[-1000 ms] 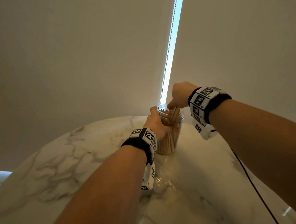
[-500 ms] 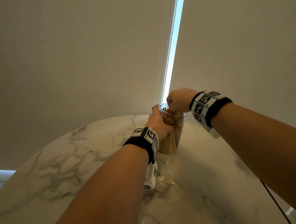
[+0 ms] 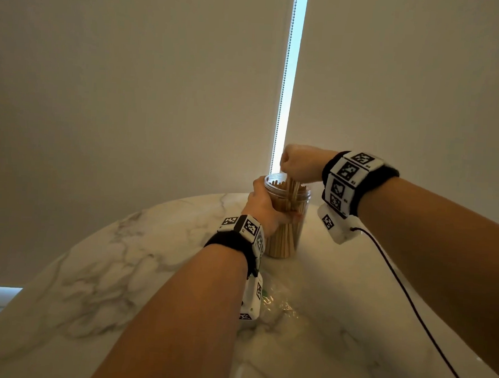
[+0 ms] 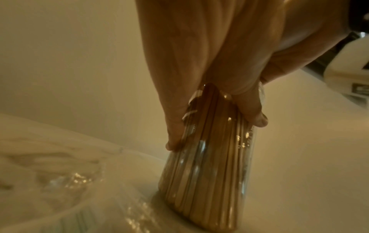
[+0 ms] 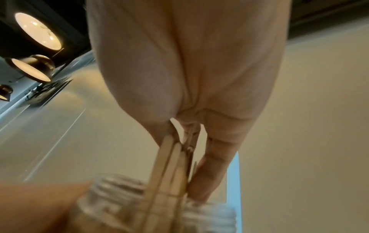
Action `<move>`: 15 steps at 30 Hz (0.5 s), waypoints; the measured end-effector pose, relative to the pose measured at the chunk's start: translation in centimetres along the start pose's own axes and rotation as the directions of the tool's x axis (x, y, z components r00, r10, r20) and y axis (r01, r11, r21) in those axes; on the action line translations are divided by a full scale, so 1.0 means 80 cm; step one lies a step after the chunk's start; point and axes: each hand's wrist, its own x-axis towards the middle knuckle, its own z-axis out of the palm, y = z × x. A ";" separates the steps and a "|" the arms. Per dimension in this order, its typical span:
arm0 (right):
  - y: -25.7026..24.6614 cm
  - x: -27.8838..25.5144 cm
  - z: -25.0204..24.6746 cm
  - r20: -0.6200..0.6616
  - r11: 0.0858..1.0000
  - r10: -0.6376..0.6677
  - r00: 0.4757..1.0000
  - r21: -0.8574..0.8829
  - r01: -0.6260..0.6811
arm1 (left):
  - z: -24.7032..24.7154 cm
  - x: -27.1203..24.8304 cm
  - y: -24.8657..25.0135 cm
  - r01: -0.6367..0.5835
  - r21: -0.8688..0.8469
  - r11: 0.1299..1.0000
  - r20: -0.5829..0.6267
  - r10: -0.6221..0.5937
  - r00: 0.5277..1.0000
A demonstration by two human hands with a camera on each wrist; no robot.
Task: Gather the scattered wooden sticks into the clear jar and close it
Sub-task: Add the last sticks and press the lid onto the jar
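Observation:
The clear jar [image 3: 287, 235] stands upright near the far edge of the marble table [image 3: 120, 283], packed with wooden sticks and without a lid. My left hand [image 3: 263, 208] grips its side, fingers wrapped round the jar [image 4: 209, 173] in the left wrist view. My right hand [image 3: 298, 165] hovers over the mouth and pinches a small bundle of sticks [image 3: 292, 188] whose lower ends are inside the jar. The right wrist view shows that bundle of sticks [image 5: 169, 165] between my fingers [image 5: 211, 165], above the threaded rim [image 5: 119, 186].
A crumpled clear plastic wrapper [image 3: 276, 304] lies on the table just in front of the jar, beside my left forearm. A black cable [image 3: 405, 292] trails from my right wrist across the table. A roller blind and its bead chain [image 3: 284, 83] hang behind the table.
My right hand has risen from the jar's mouth, lifting the pinched sticks partly back up. My left hand has kept its grip on the jar.

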 end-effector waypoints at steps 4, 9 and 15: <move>0.014 -0.004 0.002 -0.058 0.999 -0.006 0.998 0.044 0.008 | -0.001 0.000 0.000 0.002 -0.016 1.000 0.006 -0.002 1.000; 0.003 -0.011 0.002 0.048 0.994 0.036 0.998 0.100 -0.040 | -0.001 0.000 0.000 -0.005 -0.021 1.000 0.011 0.005 1.000; 0.006 0.004 0.008 -0.013 0.997 0.066 0.998 -0.025 -0.066 | 0.001 -0.001 -0.002 -0.007 -0.015 1.000 -0.001 0.007 1.000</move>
